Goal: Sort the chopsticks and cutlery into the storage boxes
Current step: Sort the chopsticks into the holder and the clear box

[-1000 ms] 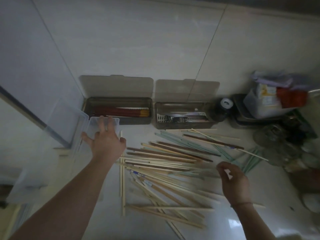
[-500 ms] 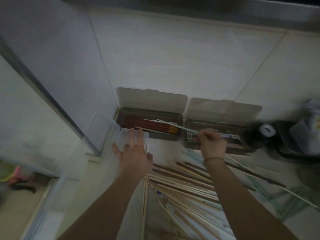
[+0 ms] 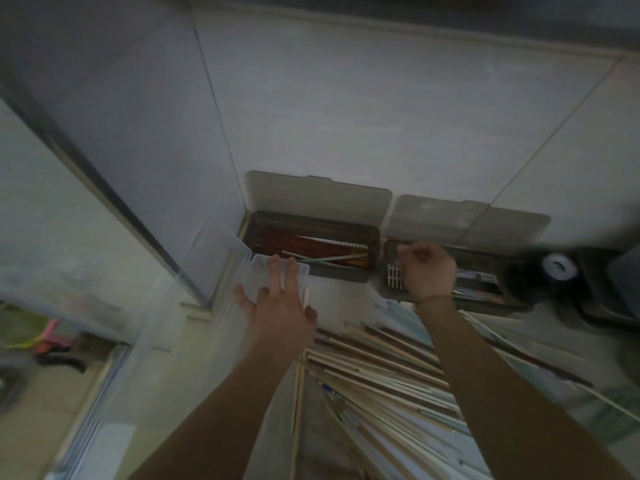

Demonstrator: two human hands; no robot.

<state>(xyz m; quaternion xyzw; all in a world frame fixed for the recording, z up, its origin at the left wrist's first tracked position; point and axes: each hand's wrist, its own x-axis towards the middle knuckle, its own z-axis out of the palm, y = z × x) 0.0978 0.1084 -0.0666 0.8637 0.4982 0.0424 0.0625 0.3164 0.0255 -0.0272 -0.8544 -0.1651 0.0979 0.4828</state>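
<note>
At the far left, a clear plastic box (image 3: 221,292) lies open on the counter, its raised lid leaning toward the side wall, left of the grey chopstick box (image 3: 311,251). The left hand (image 3: 277,306) rests flat on the near end of the clear box, fingers straight and spread, gripping nothing; a pale chopstick (image 3: 305,297) lies just beside its little finger. The grey chopstick box sits against the tiled wall (image 3: 346,116) with its lid (image 3: 317,199) standing up behind it; inside lie red chopsticks with yellow tips (image 3: 311,247), and a pale green chopstick (image 3: 332,258) lies slanted across them, one end over the box's near rim. Right of this box, almost touching it, stands a second grey box (image 3: 478,292) with a white slotted insert (image 3: 394,280), its lid (image 3: 467,216) also upright against the wall. The right hand (image 3: 427,271) hovers over the left end of that second box, fingers curled loosely inward; whether they pinch anything cannot be told through the blur. Nearer the camera than both grey boxes, a loose heap of chopsticks (image 3: 381,375), wooden, brown and pale green, spreads across the counter between and beneath the two forearms. Right of the second box stands a dark round thing with a white top (image 3: 556,268), too blurred to name.
</note>
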